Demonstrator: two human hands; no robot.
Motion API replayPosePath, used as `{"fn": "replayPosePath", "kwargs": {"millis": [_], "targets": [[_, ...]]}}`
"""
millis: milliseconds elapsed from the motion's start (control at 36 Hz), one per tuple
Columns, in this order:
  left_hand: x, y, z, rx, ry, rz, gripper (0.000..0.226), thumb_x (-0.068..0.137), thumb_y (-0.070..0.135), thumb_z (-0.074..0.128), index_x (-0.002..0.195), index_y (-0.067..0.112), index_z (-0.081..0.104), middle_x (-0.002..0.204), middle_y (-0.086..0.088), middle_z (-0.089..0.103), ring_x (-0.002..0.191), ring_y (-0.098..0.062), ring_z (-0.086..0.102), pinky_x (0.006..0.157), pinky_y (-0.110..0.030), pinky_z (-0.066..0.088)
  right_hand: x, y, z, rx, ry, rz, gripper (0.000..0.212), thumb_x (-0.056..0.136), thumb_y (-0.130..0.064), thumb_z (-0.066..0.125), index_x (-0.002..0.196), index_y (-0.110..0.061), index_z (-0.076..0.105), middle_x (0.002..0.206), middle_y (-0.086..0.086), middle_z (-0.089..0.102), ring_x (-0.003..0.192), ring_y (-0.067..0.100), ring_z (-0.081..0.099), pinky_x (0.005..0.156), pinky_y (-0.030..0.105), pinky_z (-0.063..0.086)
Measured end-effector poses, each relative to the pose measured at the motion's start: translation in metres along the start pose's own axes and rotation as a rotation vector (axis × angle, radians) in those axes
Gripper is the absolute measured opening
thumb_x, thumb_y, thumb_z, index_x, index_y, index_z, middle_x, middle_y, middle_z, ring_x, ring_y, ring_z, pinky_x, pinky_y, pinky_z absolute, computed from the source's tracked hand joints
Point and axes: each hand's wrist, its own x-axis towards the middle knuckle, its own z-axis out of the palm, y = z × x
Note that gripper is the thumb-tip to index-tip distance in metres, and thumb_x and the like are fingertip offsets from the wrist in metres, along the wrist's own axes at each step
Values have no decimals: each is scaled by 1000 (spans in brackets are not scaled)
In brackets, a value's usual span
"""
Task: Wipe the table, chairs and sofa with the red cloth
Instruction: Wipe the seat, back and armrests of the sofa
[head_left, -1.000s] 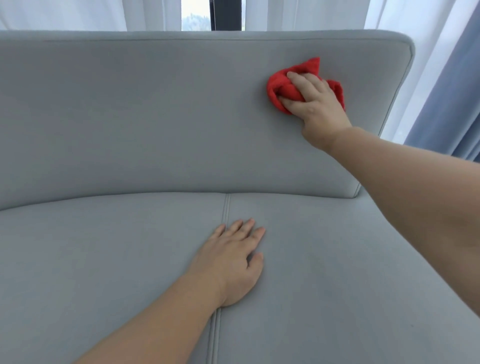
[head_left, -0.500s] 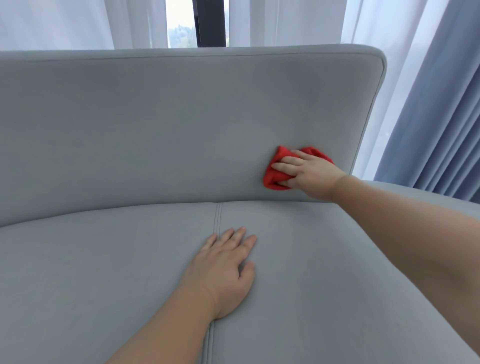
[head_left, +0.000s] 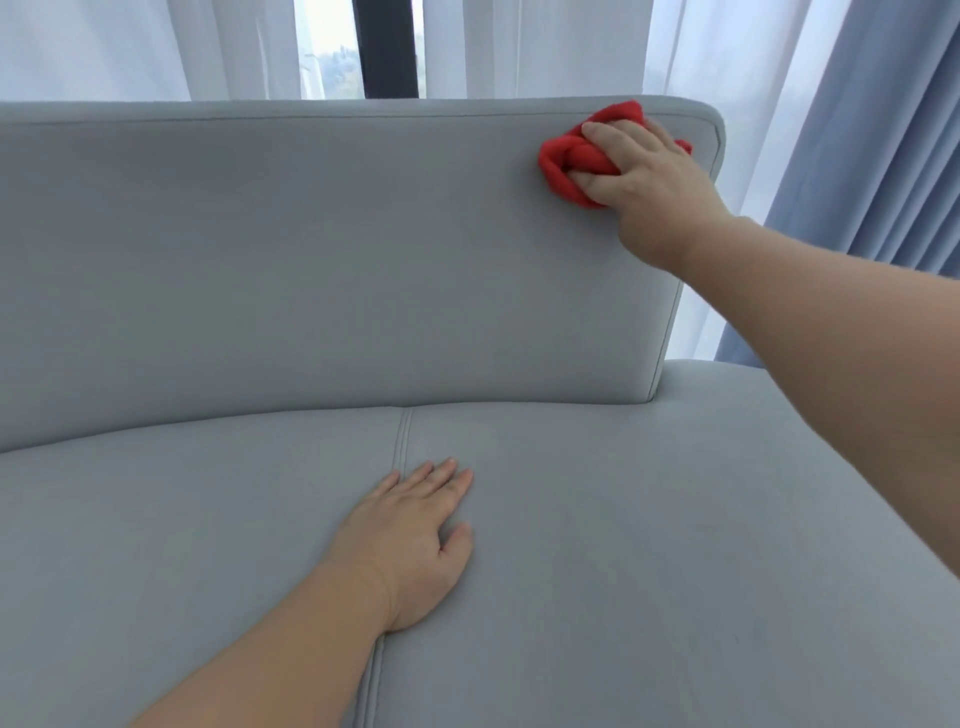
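Observation:
The grey sofa (head_left: 311, 270) fills most of the view, with its backrest upright and its seat below. My right hand (head_left: 647, 171) grips the bunched red cloth (head_left: 569, 158) and holds it against the backrest's upper right corner, just under the top edge. Part of the cloth is hidden under my fingers. My left hand (head_left: 410, 540) lies flat on the seat, fingers straight, over the seam between the two seat cushions.
White sheer curtains (head_left: 545, 47) and a dark window post (head_left: 387, 47) stand behind the sofa. A blue curtain (head_left: 883, 156) hangs at the right, past the backrest's end. The seat extends to the right beyond the backrest.
My right hand has carried the red cloth from the bottom of the backrest up to its top right corner. My left hand has stayed flat on the seat.

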Motion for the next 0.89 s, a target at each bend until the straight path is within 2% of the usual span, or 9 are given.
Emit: {"fn": "replayPosePath", "kwargs": {"millis": [83,139,194,306,472,611,750,806,889], "targets": [[9,10,-21,79,-72,-62,59,94,48,23,150,29,22,159,7,16,144,-11,18,116,-29,17,-2,-3,8,93,-6,18,57,77,-7,33,126,-13,63,146,23,39,134,45,34,112,54,22],[22,27,-33,141,-55,-95,51,96,46,26,139,22,41,150,-4,38,136,-22,37,108,-33,31,-6,-6,15,110,-2,12,55,76,-3,38,122,-12,65,146,25,39,133,47,35,111,57,21],[29,47,-28,93,-42,-48,54,98,46,24,146,21,31,155,-8,26,142,-26,24,115,-37,21,-7,-5,22,121,20,8,53,75,1,42,120,-11,66,145,25,40,132,48,35,112,58,20],[31,61,2,-39,20,107,56,100,44,21,152,29,6,161,5,-2,147,-13,-4,119,-35,-4,-13,-4,32,133,92,5,52,78,1,41,121,-12,67,144,23,42,132,46,37,111,59,23],[30,56,5,-49,57,112,56,100,45,21,152,32,6,160,9,-3,146,-9,-5,118,-32,-5,-46,-20,60,194,144,-31,48,76,1,39,109,-10,72,138,23,49,124,42,42,107,58,28],[30,56,7,-48,74,114,56,100,45,20,152,34,4,160,9,-4,146,-8,-6,118,-31,-5,-113,-40,99,202,-94,-285,43,78,-9,36,94,-11,76,130,22,57,115,41,52,98,63,37],[31,56,9,-48,92,112,56,100,45,21,152,34,4,160,9,-4,146,-8,-5,118,-31,-5,-141,-41,104,152,-307,-461,23,75,-13,64,92,-21,77,124,12,64,111,35,61,96,55,45],[31,56,9,-43,92,118,56,99,45,21,152,34,4,160,9,-4,146,-8,-5,118,-31,-5,-134,-35,97,129,-309,-519,37,60,-4,80,92,-21,77,120,12,65,108,33,63,92,50,49],[30,56,10,-30,105,113,56,99,46,21,152,34,4,160,9,-4,146,-9,-5,118,-31,-5,-127,-16,81,82,-289,-517,45,53,2,80,91,-21,77,119,11,66,108,31,63,96,52,46]]}}
